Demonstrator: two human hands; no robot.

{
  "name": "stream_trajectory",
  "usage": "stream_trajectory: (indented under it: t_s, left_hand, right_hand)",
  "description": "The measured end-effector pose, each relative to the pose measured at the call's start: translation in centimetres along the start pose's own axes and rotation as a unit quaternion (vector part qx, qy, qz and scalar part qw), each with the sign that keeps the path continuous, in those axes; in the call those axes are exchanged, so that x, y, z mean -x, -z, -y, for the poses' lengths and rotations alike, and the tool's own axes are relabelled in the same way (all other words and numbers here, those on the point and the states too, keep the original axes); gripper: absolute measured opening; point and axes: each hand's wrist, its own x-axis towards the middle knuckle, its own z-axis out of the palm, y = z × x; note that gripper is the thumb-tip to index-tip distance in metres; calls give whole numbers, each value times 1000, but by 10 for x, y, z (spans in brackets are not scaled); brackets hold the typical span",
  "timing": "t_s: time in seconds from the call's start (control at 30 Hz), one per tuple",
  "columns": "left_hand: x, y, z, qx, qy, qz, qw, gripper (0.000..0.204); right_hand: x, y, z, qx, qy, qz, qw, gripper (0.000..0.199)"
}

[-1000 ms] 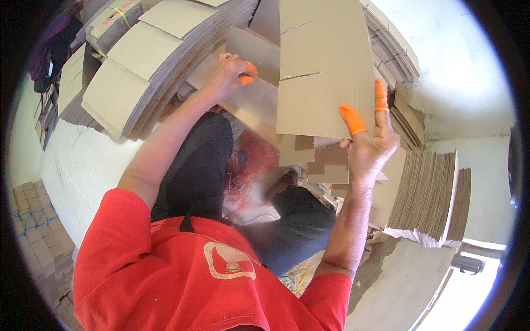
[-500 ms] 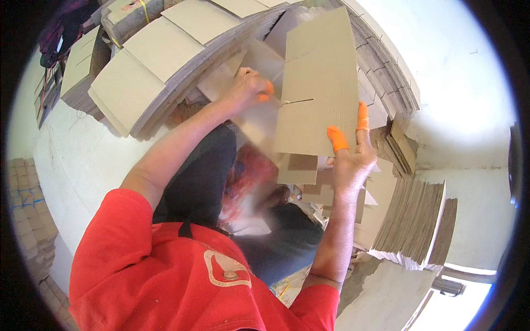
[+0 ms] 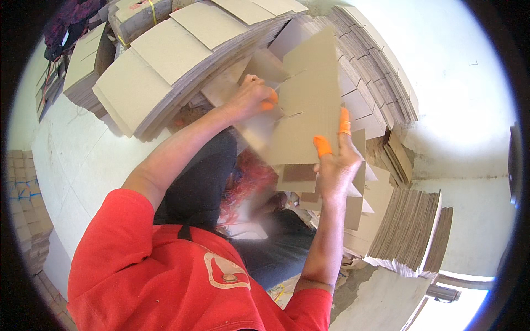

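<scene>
A tall slotted cardboard sheet (image 3: 306, 105) stands tilted in front of me. My right hand (image 3: 338, 165), with orange covers on thumb and a finger, is closed on its lower right edge. At the sheet's left side my left hand (image 3: 255, 98) is curled shut, an orange cover on at least one digit. It appears to pinch a blurred crossing cardboard piece (image 3: 265, 67); its fingertips are partly hidden. Beneath the sheet hang more cardboard dividers (image 3: 298, 172), joined crosswise, with their lower parts overlapping.
A long row of stacked cardboard sheets (image 3: 138, 66) curves along the far left. Further slotted stacks (image 3: 375, 60) lean by the white wall at right. An upright cardboard bundle (image 3: 406, 226) stands at lower right. Red strands (image 3: 248, 182) lie between my legs.
The tall sheet has shifted left and slightly down with my right hand, and its slots now meet the crossing piece more closely. My left hand has moved slightly right and down.
</scene>
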Motion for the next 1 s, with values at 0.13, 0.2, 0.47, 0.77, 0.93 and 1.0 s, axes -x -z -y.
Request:
stream_trajectory:
  t_s: [0.13,0.2,0.47,0.77,0.93,1.0]
  left_hand:
    - [-1,-8,5,-10,6,6,1000,17]
    - [-4,-12,2,-17,0,2,1000,17]
    - [-6,-6,-8,-51,16,11,998,19]
    - [-18,-12,-15,-87,-92,11,992,69]
    - [-34,2,-29,8,-87,152,985,90]
    - [-47,-10,-29,-18,-110,165,980,95]
  right_hand:
    - [-2,-26,-29,74,34,58,995,56]
    - [0,-41,-49,84,88,66,990,46]
    - [32,-81,-62,263,104,168,944,34]
    - [-2,-41,-69,62,92,200,973,42]
    - [-43,27,-164,337,76,-187,920,54]
    - [-45,59,-210,439,-19,-120,890,61]
